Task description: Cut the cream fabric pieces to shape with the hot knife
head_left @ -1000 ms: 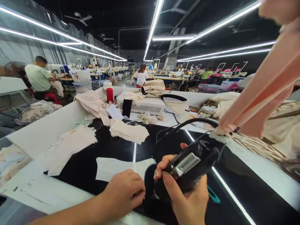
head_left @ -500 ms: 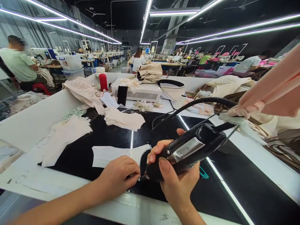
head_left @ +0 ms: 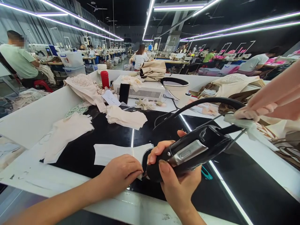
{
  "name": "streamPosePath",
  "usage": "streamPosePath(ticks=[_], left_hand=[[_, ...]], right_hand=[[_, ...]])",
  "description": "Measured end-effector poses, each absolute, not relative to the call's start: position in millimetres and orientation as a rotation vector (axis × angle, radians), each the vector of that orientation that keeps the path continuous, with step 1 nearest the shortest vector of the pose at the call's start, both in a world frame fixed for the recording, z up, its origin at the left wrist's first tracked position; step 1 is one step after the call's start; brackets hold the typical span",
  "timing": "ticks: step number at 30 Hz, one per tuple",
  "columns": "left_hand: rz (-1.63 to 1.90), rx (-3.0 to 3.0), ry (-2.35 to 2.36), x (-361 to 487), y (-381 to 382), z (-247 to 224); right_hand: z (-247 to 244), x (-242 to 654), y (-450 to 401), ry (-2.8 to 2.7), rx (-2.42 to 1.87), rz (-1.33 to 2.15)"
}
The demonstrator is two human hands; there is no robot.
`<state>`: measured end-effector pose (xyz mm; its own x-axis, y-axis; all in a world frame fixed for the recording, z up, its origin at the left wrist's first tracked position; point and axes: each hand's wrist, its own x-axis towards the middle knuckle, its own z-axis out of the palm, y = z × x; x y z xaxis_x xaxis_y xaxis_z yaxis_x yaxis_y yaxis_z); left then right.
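My right hand (head_left: 178, 178) is wrapped round a black corded power tool (head_left: 187, 156) with a silver switch plate, tilted with its narrow tip down to the left. Just left of that tip, my left hand (head_left: 123, 172) pinches the near edge of a pale fabric piece (head_left: 112, 153). The fabric lies flat on the black table surface (head_left: 82, 156), partly under my fingers. Its right end curves beside a dark rounded edge at the tool's head. The exact contact between tip and cloth is hidden.
Stacked cream pieces (head_left: 126, 117) and a larger cream pile (head_left: 70, 134) lie on the left. Behind stand a phone (head_left: 124, 93) and a red bottle (head_left: 104, 79). A teal tool (head_left: 206, 172) lies right of my wrist. Peach cloth (head_left: 276, 90) hangs at the tool's cord.
The camera view has shifted slightly, so the surroundings sit a little further right. Both hands keep their grips, with the left fingers still close to the tool's tip.
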<state>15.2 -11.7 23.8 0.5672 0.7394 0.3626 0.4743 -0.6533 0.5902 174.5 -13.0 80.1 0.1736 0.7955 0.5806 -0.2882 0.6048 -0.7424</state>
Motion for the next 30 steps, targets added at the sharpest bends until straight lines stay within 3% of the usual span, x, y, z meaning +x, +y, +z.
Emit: streamPosePath(ticks=[30], left_hand=[[0.609,2.840,0.648,-7,3,22]], right_hand=[[83,179,-17,-1.156,-0.563,0.881]])
